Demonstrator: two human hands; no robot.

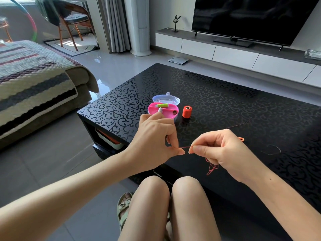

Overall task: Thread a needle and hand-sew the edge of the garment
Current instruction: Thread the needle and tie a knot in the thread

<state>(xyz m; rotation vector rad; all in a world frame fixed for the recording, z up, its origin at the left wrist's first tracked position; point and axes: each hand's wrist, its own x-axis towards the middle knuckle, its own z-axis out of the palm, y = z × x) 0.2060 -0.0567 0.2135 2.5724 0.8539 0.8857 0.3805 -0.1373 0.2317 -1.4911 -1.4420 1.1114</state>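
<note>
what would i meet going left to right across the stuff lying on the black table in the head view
pink sewing box → orange thread spool → small orange tool → curl of dark thread

**Sewing materials, head view**

A red thread (185, 147) was stretched short and taut between the left hand (156, 136) and the right hand (220, 150), both pinching it. Its slack hung tangled below the right. It lay nearer the viewer than the upright orange spool (187, 111).
</note>
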